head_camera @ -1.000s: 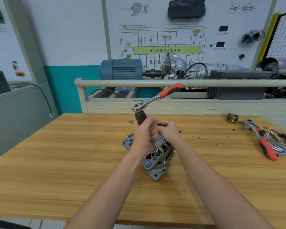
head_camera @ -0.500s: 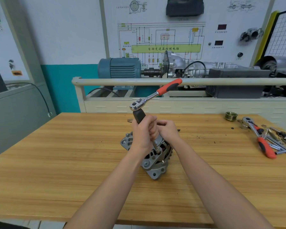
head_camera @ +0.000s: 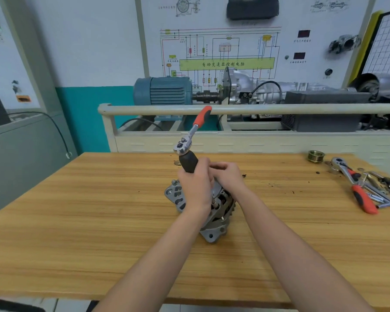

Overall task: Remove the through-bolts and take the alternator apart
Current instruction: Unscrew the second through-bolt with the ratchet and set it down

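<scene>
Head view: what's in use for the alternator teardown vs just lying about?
In use:
alternator
black-handled driver, gripped by left hand
ratchet on the driver's top
right hand, beside the driver

Lying about:
second ratchet
pulley
loose tools

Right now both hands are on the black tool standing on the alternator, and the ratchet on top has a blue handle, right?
Not quite. In the head view the ratchet on top has an orange handle, not blue. Both the left hand and right hand are on the black tool standing on the alternator.
</scene>
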Demonstrator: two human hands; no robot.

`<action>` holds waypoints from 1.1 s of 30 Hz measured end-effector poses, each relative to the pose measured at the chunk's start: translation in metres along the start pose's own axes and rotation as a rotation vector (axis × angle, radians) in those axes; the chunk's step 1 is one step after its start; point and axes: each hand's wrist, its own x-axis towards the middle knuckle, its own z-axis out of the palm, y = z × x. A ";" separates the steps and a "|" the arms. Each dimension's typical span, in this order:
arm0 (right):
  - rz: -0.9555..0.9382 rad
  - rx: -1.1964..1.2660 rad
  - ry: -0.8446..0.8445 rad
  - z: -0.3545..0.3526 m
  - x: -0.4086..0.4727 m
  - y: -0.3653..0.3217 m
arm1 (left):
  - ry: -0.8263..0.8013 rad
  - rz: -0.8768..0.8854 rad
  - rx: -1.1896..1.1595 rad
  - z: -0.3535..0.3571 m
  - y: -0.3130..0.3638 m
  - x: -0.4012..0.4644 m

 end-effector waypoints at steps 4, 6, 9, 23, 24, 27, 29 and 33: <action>-0.095 0.032 -0.015 -0.006 -0.010 -0.019 | -0.217 -0.007 0.027 -0.007 0.005 0.006; -0.165 0.447 -0.178 -0.016 -0.016 -0.046 | -0.251 -0.009 0.023 -0.007 0.005 0.007; -0.209 0.972 -0.578 -0.029 -0.029 -0.090 | -0.277 -0.032 0.015 -0.007 0.005 0.008; -0.290 1.387 -0.369 -0.031 -0.078 -0.139 | -0.701 -0.007 0.150 -0.030 0.032 0.014; -0.235 1.421 -0.345 -0.033 -0.077 -0.140 | -0.732 -0.023 0.111 -0.027 0.032 0.013; -0.143 1.454 -0.225 -0.033 -0.078 -0.145 | -0.664 -0.058 0.050 -0.016 0.028 0.009; -0.233 1.378 -0.111 -0.030 -0.089 -0.146 | -0.541 -0.051 0.040 -0.012 0.024 0.008; -0.784 0.970 -0.008 -0.003 -0.128 -0.123 | -0.336 -0.058 0.075 -0.008 0.021 0.009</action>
